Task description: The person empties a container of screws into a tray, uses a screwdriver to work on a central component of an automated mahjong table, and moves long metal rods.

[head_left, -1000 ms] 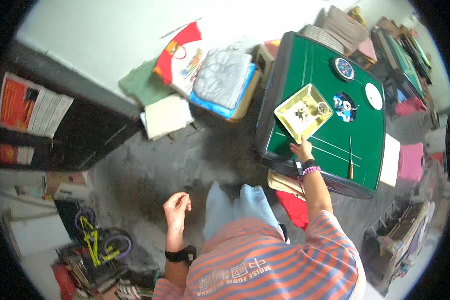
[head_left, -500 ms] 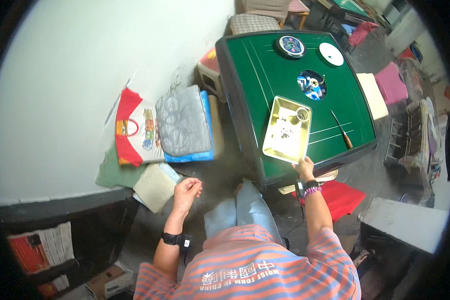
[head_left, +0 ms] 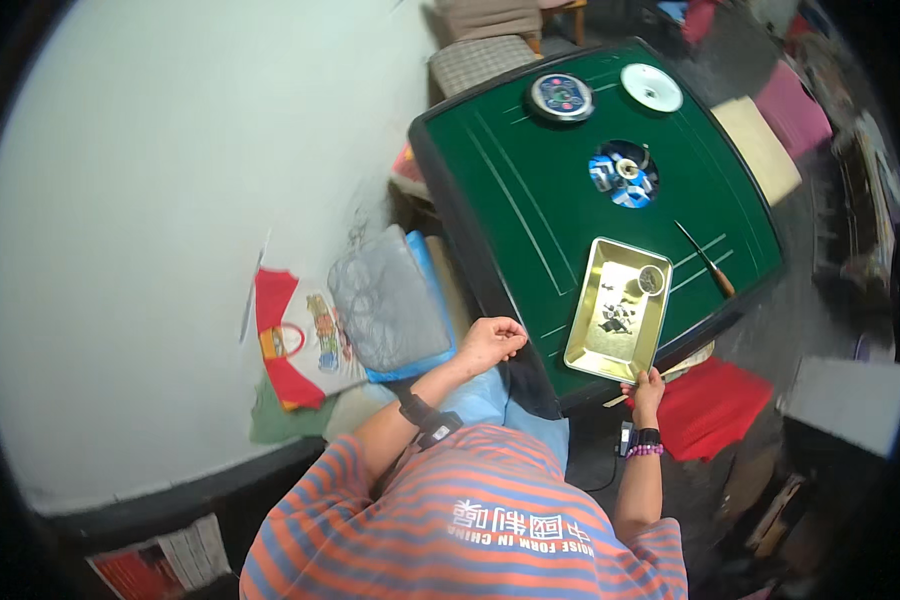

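Observation:
My right hand (head_left: 646, 395) is closed on the near rim of a shallow gold-coloured metal tray (head_left: 590, 320) on the green-topped table (head_left: 510, 160). In the tray lie a small round cup (head_left: 650, 280) and several small dark bits (head_left: 618, 316). My left hand (head_left: 492, 340) is over the table's near-left edge, fingers curled and pinched; what they hold, if anything, is too small to make out. A long tool with a wooden handle (head_left: 722, 281) lies right of the tray. Farther back are a round dark device (head_left: 560, 97), a white disc (head_left: 652, 88) and a central opening with blue-and-white pieces (head_left: 620, 170).
A white wall (head_left: 150, 200) is on the left, with folded grey bedding (head_left: 380, 295) and a red-and-white bag (head_left: 275, 370) against it. Cushioned seats (head_left: 480, 68) are behind the table, a pale board (head_left: 755, 150) at its right, and a red cloth (head_left: 710, 410) below its near-right side.
The view has turned, and I am closer to the table. My left hand has moved right and up to the table edge. The tray, with my right hand at it, appears lower and further right.

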{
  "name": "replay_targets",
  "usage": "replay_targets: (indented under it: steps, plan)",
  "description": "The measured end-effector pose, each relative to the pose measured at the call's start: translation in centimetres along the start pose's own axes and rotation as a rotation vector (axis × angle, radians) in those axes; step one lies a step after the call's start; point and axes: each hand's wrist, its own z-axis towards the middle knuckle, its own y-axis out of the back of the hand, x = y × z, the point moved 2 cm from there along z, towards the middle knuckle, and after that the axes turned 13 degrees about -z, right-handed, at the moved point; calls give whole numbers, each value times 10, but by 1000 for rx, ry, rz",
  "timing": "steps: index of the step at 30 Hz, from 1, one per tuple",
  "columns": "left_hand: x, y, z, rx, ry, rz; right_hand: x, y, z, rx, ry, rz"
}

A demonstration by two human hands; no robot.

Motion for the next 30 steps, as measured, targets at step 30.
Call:
replay_targets:
  steps: [30]
  plan:
    - [-116,168,316,163,-630,670,144,-263,-63,-855,523,-252]
